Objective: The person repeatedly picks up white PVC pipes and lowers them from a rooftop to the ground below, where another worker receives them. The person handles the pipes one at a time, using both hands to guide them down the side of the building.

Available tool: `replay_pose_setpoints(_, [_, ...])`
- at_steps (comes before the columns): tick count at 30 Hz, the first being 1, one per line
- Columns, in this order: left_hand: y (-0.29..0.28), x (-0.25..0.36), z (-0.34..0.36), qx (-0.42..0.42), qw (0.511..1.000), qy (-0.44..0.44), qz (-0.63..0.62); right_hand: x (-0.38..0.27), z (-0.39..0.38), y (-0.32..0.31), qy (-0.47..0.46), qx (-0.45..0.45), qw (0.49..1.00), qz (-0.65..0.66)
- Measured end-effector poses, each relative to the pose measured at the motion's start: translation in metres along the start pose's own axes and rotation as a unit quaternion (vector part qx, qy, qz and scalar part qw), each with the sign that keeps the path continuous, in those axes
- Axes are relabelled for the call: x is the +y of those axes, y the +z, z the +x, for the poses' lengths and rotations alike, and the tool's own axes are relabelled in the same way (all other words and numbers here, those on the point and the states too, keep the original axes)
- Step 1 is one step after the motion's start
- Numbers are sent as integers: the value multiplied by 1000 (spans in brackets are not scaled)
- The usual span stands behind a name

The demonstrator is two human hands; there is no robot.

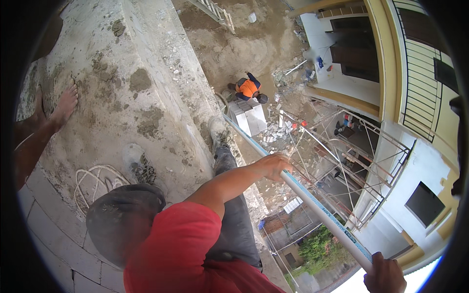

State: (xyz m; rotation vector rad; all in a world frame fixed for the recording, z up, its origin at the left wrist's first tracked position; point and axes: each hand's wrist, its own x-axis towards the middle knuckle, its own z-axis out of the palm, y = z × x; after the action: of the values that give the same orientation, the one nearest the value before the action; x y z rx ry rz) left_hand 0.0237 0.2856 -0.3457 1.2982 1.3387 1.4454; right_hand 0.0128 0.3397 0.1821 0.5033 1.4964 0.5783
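Note:
My right hand (383, 276), at the lower right, is wrapped round a long pale pole (312, 205) with a blue patterned strip along it. The pole runs diagonally up toward the concrete ledge (161, 73). A co-worker in a red shirt (176, 239) and dark cap (119, 219) leans over the ledge in front of me, one hand (276, 167) gripping the same pole higher up. That person's shoed foot (219, 129) is at the ledge's edge. My left hand is not in view.
Bare feet (63, 105) stand on the left, near coiled rope (93, 176) and grey blocks (58, 249). Below the drop, a person in orange (246, 87) bends by white blocks (249, 117) amid rubble (281, 134). Metal scaffolding (371, 171) stands beside a building (420, 195).

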Motion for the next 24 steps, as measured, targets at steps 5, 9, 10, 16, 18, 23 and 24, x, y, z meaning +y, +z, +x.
replay_pose_setpoints(5, [37, 15, 1, 12, 997, -68, 18, 99, -21, 50, -170, -46, 888, 424])
replay_pose_setpoints(9, [6, 14, 0, -6, 997, -79, -3, 70, 122, 134, 10, 330, 495, 804])
replay_pose_setpoints(10, [1, 15, 1, -21, 997, -81, -5, 24, 183, 155, -24, 275, 584, 764])
replay_pose_setpoints(16, [-3, 38, 8, 7, 999, -30, -19, -325, 419, 141, -350, 238, 474, 772])
replay_pose_setpoints(18, [-10, 57, 20, -37, 996, -81, -7, -361, 440, 102, -341, 342, 434, 760])
replay_pose_setpoints(23, [-33, 127, 66, 65, 992, -86, -73, -321, 454, 58, -409, 377, 285, 781])
replay_pose_setpoints(24, [-35, 136, 69, 113, 987, -66, -90, -300, 450, 56, -429, 356, 286, 780])
